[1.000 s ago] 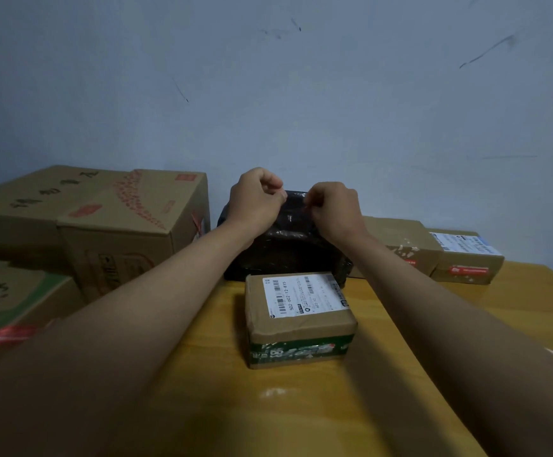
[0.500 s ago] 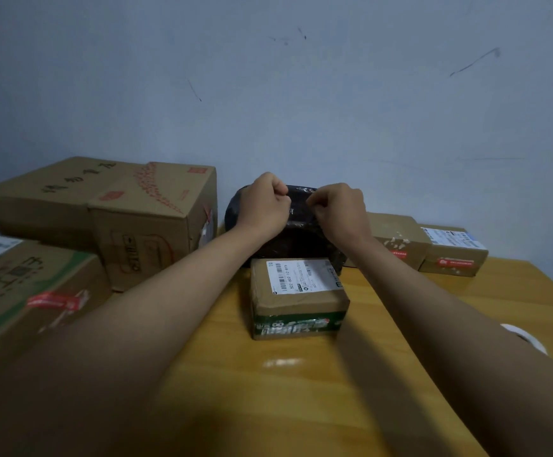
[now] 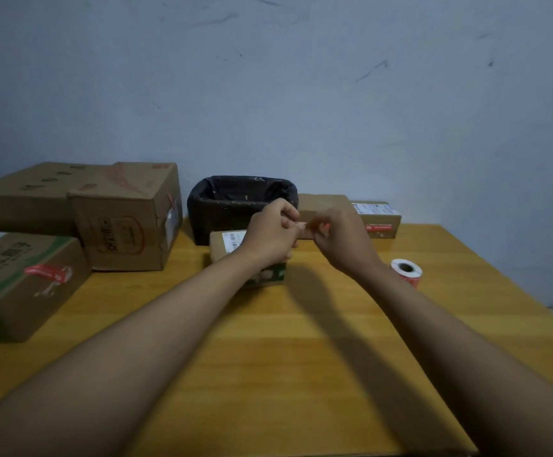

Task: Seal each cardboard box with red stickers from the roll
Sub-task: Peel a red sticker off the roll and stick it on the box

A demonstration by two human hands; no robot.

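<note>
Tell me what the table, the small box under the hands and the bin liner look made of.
Table: wood or wood-look laminate, yellowish, faint grain, slight sheen. Small box: matte brown cardboard with a white paper label. Bin liner: thin black plastic, wrinkled and glossy.

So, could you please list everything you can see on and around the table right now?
table: one, yellow wood, fills the foreground
boxes: six, brown cardboard; three at left, one small at centre under the hands, two at back right
bin: one, black-lined, back centre by the wall
roll: one, white with red stickers, on the table at right
sticker: one, reddish, small, pinched between both hands
wall: blue-grey, scuffed
left hand: pinches the sticker
right hand: pinches the sticker
</note>
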